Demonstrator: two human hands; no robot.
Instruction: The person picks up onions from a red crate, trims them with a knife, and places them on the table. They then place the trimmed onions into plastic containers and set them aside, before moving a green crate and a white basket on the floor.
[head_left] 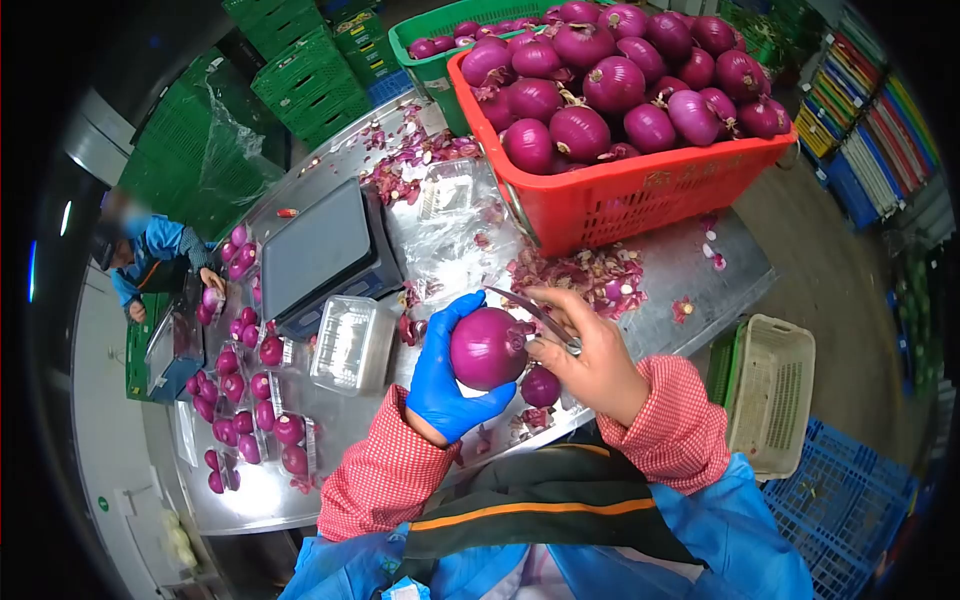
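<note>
My left hand (437, 388), in a blue glove, is closed around a large peeled red onion (483, 350) above the front edge of the metal table. In my bare right hand (598, 362) is a small knife (524, 302), its blade pointing left over the onion's top. My right thumb is close to the dry, ragged end of that onion. Beneath my hands, a smaller red onion (540, 387) lies on the table among scraps of skin.
A red crate (640, 200) heaped with onions stands on the metal table (720, 270), a green crate (432, 78) behind it. Left are a scale (315, 245), stacked clear tubs (350, 345) and packed onions (288, 430). Another person (160, 240) works at far left. A beige basket (775, 390) stands right.
</note>
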